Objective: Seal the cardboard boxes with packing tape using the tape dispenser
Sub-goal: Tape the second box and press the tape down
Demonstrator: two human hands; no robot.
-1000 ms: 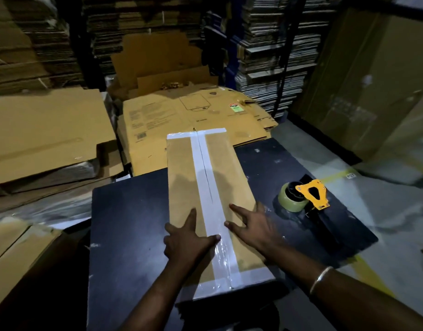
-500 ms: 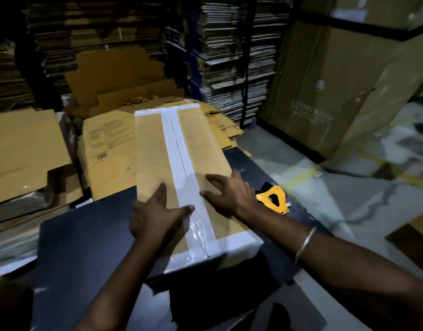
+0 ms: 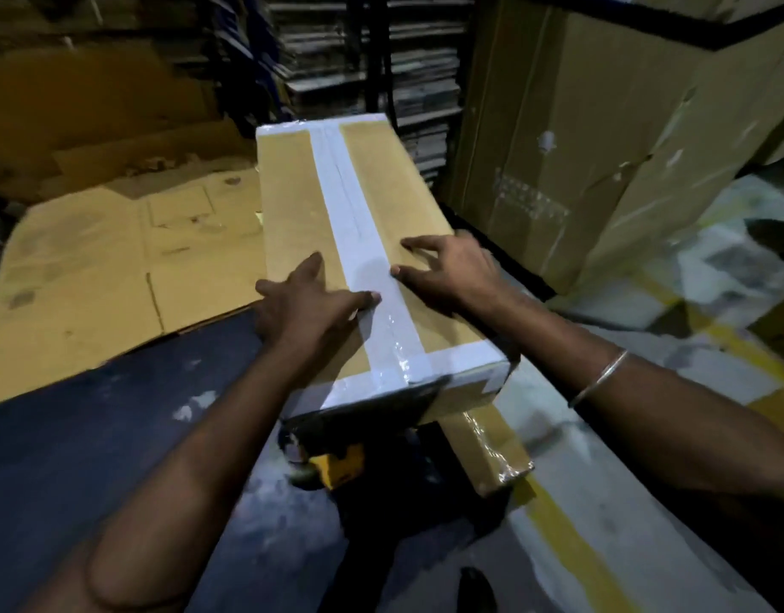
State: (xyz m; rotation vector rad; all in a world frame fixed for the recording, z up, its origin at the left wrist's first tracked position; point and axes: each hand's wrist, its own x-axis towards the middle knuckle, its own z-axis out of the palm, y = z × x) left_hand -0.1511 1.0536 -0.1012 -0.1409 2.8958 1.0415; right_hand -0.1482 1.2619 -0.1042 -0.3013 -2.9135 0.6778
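Overhanging table edge (image 3: 115,391) — taped box (image 3: 301,205); hands (image 3: 310,298) flat atop.

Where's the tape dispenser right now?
In the head view, the yellow tape dispenser sits low at centre, below the near end of the taped cardboard box.

tan box (image 3: 301,205), white tape (image 3: 359,223), yellow dispenser (image 3: 339,468)

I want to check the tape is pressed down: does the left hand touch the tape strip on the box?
Touching. In the head view the left hand lies on the box, thumb tip on the tape strip.
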